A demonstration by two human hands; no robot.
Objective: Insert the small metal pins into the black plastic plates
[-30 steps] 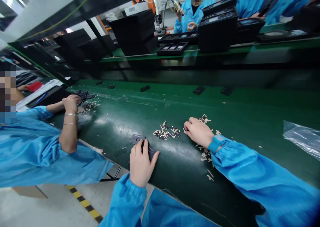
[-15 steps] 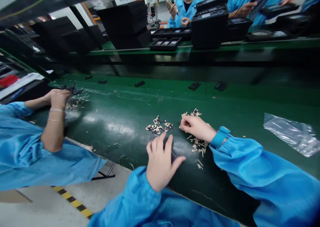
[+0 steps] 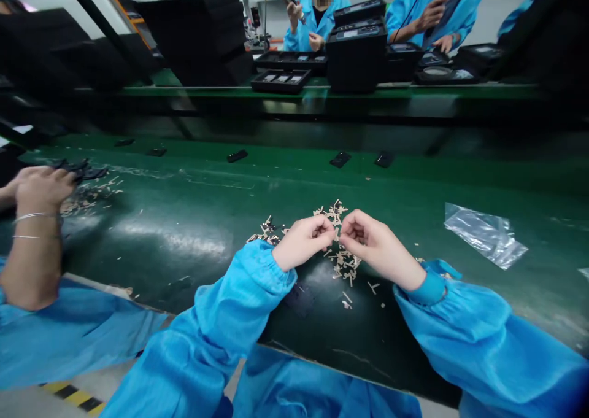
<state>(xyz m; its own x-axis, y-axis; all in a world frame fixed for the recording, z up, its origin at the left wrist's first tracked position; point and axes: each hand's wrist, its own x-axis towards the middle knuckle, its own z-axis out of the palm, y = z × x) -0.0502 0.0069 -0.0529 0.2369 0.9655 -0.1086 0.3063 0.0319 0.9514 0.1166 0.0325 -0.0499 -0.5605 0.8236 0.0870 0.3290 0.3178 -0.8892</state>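
You're prob only partway thru, w/ plenty left: a loose pile of pale pcs (image 3: 344,267) lies on the table (image 3: 193,204) below your hands, and a 2nd pile, the mixed dark-and-pale pcs (image 3: 267,226), sits beyond your L sleeve (image 3: 216,323), partly hidden by it. Your L hand (image 3: 304,240) and R hand (image 3: 380,246) come nearly tip to tip over the pale pile, w/ a small gap btwn. On each, fingers curl in toward the thumb, but can't tell if either grip is clamped on a pc or has its tips apart; pcs are too small to make out there. A dark plate (image 3: 301,298) lies flat just beside your L sleeve, toward the near edge, w/ neither hand on it; too dim to say if anything's fitted, so can't count it as done. Five dark parts (image 3: 237,156) stand spaced in a row along the far side; finished or waiting, not clear. A few stray pcs lie nearer you. Off to your R, a clear plastic bag (image 3: 485,234) lies flat, untouched. At far L, a co-worker's hand (image 3: 43,185) is at a separate heap of black parts (image 3: 87,171), well apart from your piles.
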